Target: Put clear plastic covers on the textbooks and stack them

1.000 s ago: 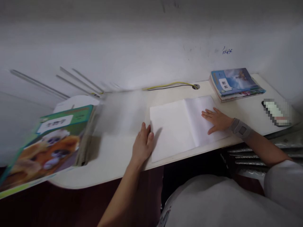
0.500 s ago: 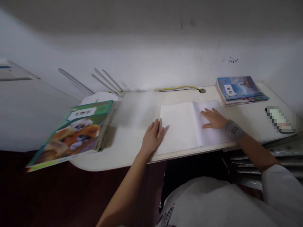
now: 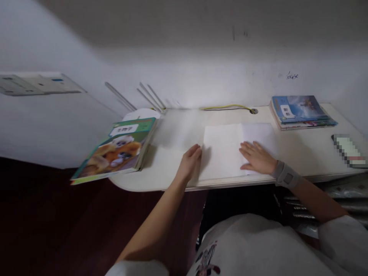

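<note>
A white, blank booklet or folded paper (image 3: 222, 153) lies spread on the desk in front of me, its right part (image 3: 258, 132) a slightly bluer white beyond a crease. My left hand (image 3: 190, 159) is at its left edge, fingers drawn together and closed around that edge; the fingertips are partly hidden. On the right part, close to the crease, my right hand (image 3: 257, 158) rests flat with the fingers apart. A grey band with a square face (image 3: 288, 177) is around the right wrist.
Left stands a stack of textbooks (image 3: 120, 147), overhanging the white desk's (image 3: 129, 184) rounded end, with a white router-like device (image 3: 140, 114) behind. At the right are another book stack (image 3: 300, 109) and a pixelated phone (image 3: 349, 150). A yellow cable (image 3: 227, 106) runs along the wall.
My right hand has slid toward me and left, nearer the crease. My left hand has turned on its side and its fingers have closed. The view has shifted left.
</note>
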{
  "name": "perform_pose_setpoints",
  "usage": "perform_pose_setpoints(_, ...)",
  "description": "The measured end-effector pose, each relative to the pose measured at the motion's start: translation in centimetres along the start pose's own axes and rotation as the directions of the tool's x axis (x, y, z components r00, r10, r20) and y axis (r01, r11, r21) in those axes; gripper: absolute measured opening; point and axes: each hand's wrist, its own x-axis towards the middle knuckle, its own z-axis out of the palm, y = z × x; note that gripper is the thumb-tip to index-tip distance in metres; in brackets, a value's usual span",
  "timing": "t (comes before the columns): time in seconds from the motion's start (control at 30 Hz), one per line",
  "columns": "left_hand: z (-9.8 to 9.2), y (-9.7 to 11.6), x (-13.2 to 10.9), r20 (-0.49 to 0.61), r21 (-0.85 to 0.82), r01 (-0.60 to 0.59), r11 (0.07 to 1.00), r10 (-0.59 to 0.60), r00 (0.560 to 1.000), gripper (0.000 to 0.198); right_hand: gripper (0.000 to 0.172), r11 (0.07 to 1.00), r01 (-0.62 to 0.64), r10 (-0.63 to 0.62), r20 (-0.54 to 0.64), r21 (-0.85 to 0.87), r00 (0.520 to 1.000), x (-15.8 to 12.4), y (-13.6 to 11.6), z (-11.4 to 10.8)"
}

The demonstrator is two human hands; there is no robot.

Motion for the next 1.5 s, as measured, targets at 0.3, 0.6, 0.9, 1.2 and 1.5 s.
perform_pose_setpoints(0.3, -2.1, 3.3, 1.9, 0.311, -0.337, 0.528, 0.780, -0.437, 0.844, 0.015, 0.076, 0.999, -0.005, 0.007, -0.037, 0.050, 0.999, -0.6, -2.1, 2.3)
perform_pose_setpoints(0.6, -1.4, 6.6, 3.0, 0.293, 0.213, 0.172, 0.962, -0.231, 0.928, 0.033, 0.077, 0.973, -0.007, 0.017, -0.041, 0.229, 0.999, -0.5, -1.4, 2.4)
perform_pose_setpoints(0.9, 4.3, 18.1, 1.1, 0.353, 0.311, -0.329, 0.892, 0.213, 0.911, 0.053, 0.076, 0.354, -0.039, 0.235, -0.049, 0.935, 0.971, 0.2, 1.5, -1.4)
perform_pose_setpoints(1.2, 12.7, 14.3, 0.4, 0.425, 0.145, -0.594, 0.792, 0.492, 0.760, 0.036, 0.057, -0.248, -0.178, 0.557, 0.291, 0.952, 0.778, -5.0, 6.3, -2.3)
perform_pose_setpoints(1.5, 12.5, 1.5, -0.7, 0.339, 0.396, -0.611, 0.686, 0.509, 0.791, 0.028, 0.060, 0.422, -0.490, 0.845, -0.135, 0.763, 0.518, -8.4, 7.7, 2.5)
